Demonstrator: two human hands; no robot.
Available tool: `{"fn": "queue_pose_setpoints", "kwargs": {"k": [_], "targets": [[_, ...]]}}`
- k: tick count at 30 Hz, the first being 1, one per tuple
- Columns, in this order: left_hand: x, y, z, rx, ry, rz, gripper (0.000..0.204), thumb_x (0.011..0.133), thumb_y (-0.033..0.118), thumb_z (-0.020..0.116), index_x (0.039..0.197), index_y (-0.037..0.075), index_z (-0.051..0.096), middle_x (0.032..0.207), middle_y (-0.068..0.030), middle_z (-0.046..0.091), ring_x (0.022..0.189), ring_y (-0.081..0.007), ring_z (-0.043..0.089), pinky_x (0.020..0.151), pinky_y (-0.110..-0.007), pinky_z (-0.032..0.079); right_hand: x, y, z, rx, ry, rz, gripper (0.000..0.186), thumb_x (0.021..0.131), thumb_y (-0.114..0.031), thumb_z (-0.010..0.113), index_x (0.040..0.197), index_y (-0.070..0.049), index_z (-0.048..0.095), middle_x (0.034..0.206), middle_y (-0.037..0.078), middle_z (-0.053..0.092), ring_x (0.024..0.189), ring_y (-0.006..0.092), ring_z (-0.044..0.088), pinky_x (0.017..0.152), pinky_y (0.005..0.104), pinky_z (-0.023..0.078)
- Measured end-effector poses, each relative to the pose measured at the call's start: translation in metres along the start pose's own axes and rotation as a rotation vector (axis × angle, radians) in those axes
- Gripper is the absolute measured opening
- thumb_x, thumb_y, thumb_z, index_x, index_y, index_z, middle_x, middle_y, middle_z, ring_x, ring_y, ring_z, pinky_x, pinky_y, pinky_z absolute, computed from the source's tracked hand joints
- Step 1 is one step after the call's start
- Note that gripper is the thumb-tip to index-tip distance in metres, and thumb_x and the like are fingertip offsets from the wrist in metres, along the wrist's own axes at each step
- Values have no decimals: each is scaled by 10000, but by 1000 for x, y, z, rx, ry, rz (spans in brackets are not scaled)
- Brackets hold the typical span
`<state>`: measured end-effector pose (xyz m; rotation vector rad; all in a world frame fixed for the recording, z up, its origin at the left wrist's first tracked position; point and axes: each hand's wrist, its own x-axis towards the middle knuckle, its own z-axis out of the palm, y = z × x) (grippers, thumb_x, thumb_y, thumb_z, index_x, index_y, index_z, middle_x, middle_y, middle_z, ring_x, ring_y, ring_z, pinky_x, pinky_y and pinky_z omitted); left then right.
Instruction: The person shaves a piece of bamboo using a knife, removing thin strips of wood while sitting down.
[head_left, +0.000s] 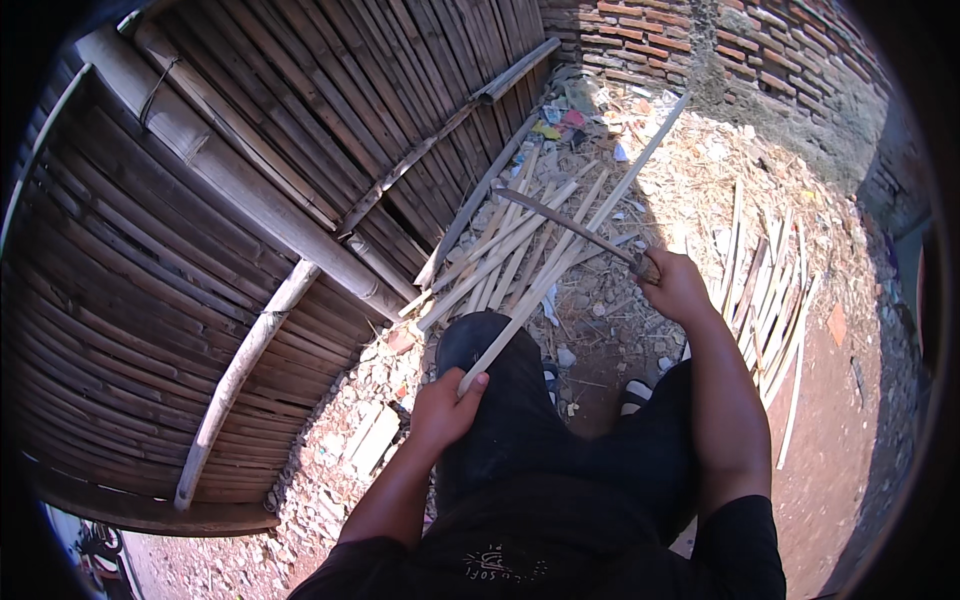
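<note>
My left hand (447, 410) is closed around the near end of a long pale bamboo strip (636, 165), just above my left knee. The strip slants away up and to the right, its far end reaching toward the brick wall. In my right hand (678, 288) is the handle of a long, narrow-bladed knife (540, 208), held out in front of my right knee. Its dark blade points left and crosses over the strip at mid-length. Whether the blade touches the strip I cannot tell. Several more bamboo strips (490, 262) lie in a heap beyond my left knee.
Another pile of split strips (775, 290) is spread on the ground at the right. A slatted bamboo wall (300, 110) with pole supports (245, 370) stands close on the left. Ahead is a brick wall (640, 35). Rubble and scraps (570, 125) litter the ground.
</note>
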<state>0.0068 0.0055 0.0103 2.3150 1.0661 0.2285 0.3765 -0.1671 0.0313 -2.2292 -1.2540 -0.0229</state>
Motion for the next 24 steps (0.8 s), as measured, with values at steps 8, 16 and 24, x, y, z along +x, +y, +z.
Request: {"fn": "queue_pose_setpoints", "kwargs": {"k": [8, 16, 24], "targets": [[-4, -4, -2, 60, 20, -5, 589, 1005, 623, 554, 904, 47, 616, 722, -228, 673, 751, -469, 689, 671, -552, 516, 2, -46, 11, -190, -298, -357, 288, 758, -176, 761, 1008, -72, 663, 892, 176, 708, 881, 415, 700, 810, 516, 555], [-2, 2, 1, 39, 15, 1, 574, 1015, 588, 572, 884, 30, 614, 714, -208, 652, 727, -419, 683, 662, -492, 505, 6, 13, -5, 33, 30, 162, 308, 874, -248, 772, 1105, -65, 680, 944, 228, 721, 940, 448, 691, 825, 522, 540], [-1, -1, 1, 35, 14, 12, 595, 1000, 633, 554, 914, 48, 626, 725, -212, 677, 762, -461, 698, 677, -536, 520, -3, -35, 19, -190, -291, -318, 288, 825, -251, 792, 1022, -95, 649, 931, 197, 723, 906, 397, 709, 802, 517, 558]]}}
